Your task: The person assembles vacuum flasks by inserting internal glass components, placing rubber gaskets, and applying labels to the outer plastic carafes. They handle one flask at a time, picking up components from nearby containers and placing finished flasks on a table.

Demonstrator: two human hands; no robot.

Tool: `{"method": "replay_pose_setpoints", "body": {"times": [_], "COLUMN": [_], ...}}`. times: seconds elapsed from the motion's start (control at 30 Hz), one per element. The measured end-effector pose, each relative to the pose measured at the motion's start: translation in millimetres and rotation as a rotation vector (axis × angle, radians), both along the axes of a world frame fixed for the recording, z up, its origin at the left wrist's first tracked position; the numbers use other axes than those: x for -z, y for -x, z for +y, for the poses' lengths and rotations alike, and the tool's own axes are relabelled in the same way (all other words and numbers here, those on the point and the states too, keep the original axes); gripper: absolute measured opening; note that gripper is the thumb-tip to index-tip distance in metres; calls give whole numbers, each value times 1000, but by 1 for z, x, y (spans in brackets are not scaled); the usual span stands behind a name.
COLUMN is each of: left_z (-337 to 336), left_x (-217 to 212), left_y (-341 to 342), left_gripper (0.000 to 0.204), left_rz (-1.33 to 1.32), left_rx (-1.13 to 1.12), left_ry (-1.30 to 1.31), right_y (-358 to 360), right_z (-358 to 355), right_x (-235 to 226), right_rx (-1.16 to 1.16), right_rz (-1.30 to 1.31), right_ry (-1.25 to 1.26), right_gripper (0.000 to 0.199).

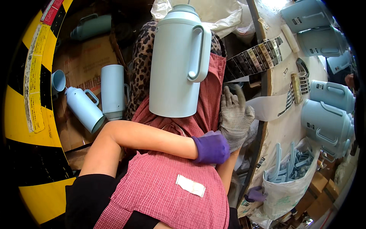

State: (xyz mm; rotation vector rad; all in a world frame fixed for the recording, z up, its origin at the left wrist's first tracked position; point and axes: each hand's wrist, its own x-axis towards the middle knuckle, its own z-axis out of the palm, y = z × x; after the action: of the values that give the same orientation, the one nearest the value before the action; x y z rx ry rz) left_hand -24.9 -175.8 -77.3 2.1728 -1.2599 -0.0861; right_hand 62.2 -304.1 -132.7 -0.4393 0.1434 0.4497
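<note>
A large pale-blue vacuum flask (173, 70) with a side handle rests upright in my lap, on the red checked apron (164, 171). Neither hand touches it. My right hand (236, 122), in a grey knitted glove, is to the right of the flask with its fingers stretched out by the table edge. My left hand (212, 147), in a purple glove, reaches across my body and is closed at the right wrist, at the grey glove's cuff. Its fingertips are mostly hidden.
On the right stands a worktable (276, 133) with several blue flasks (326, 120), label strips (259, 57) and a white sack (286, 191) of blue handles. More flask bodies (113, 89) lie on cardboard (89, 53) at left. A yellow-black striped edge (38, 152) runs along the far left.
</note>
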Motion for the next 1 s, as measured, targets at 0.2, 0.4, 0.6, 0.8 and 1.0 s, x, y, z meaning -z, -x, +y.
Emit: {"method": "replay_pose_setpoints", "body": {"times": [0.2,0.4,0.6,0.8,1.0], "left_z": [-2,2,27,199,255], "left_x": [-11,-23,-45,-16,-31], "left_y": [-10,-13,-35,-221,-251], "left_gripper": [8,9,14,55,74], "left_rz": [54,94,65,-107,766], "left_rx": [147,220,70,-1061,-869], "left_ry": [-167,-126,-141,466,405], "right_y": [0,-7,-20,-46,-67], "right_z": [23,42,54,40,70], "right_x": [-25,-42,-29,-44,-84], "right_rx": [306,271,150,121,124], "right_rz": [-145,-62,-267,-312,-583], "right_ry": [119,94,-56,511,840], "right_gripper": [61,57,57,28,34]}}
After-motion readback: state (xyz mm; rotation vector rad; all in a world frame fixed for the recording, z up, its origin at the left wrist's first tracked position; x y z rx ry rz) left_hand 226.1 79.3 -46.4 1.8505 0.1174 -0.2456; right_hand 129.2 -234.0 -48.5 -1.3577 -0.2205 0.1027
